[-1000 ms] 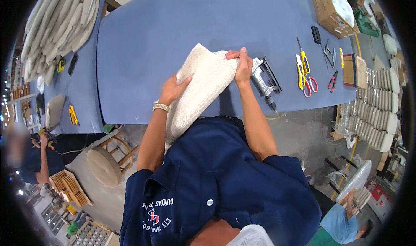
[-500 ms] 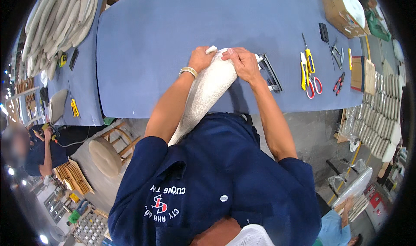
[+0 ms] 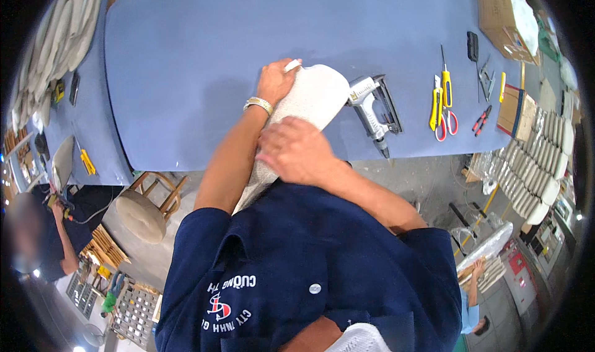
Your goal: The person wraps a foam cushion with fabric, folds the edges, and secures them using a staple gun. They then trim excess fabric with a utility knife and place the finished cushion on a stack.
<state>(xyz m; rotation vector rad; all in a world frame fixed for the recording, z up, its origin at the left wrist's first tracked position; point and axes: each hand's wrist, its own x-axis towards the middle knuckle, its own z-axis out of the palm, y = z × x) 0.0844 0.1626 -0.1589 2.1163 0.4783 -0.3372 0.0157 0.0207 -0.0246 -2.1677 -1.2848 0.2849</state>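
Cushion panel [image 3: 310, 98]: rough, matt woven cloth, off-white. Table top [image 3: 204, 48]: smooth matt blue covering. Staple gun [image 3: 372, 107]: dull grey metal w/ black parts. Watch [image 3: 259, 104]: shiny metal.

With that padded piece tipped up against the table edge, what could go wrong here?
The white padded panel stands tilted, gripped by the left hand at its top and the right hand lower down; it might slip off the blue table. The staple gun lies right beside it and could be knocked toward the edge.

left hand [image 3: 276, 82]: reached forward, fingers curled | right hand [image 3: 296, 150]: palm down, crossing before left forearm
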